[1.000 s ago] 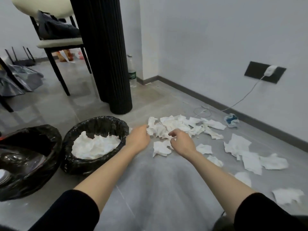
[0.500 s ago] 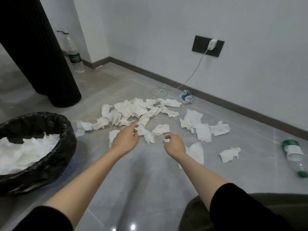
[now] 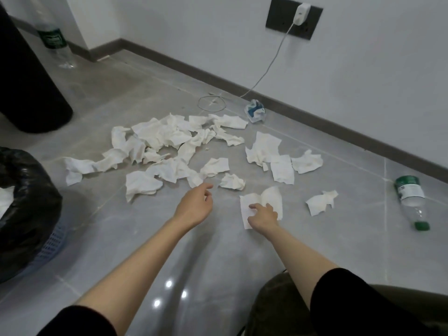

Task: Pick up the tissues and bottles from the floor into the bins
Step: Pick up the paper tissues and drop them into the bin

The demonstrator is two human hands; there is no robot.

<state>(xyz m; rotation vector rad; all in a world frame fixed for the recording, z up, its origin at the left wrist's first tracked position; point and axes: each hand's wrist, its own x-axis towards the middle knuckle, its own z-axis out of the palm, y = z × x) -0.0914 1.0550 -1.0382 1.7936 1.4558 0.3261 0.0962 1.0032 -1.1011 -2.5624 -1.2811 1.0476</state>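
Several crumpled white tissues [image 3: 167,141] lie scattered over the grey floor. My left hand [image 3: 194,206] hovers just short of them, fingers loosely curled, holding nothing. My right hand [image 3: 263,214] rests its fingertips on a flat tissue [image 3: 271,196] lying apart from the heap. A small crumpled tissue [image 3: 232,181] sits between the two hands. One clear bottle with a green cap [image 3: 409,200] lies on its side at the far right. Another bottle [image 3: 52,40] stands by the wall at the top left. The black-bagged bin [image 3: 29,202] at the left edge has tissues in it.
A thick black column [image 3: 29,81] stands at the back left. A white charger [image 3: 300,10] is plugged into the wall socket, and its cable runs down to a coil [image 3: 212,103] on the floor. A blue-and-white crumpled wrapper [image 3: 254,111] lies by the skirting board.
The view has swung right, away from the bins. Both hands left the heap near the bin and moved right. My right hand has come down on the flat tissue.
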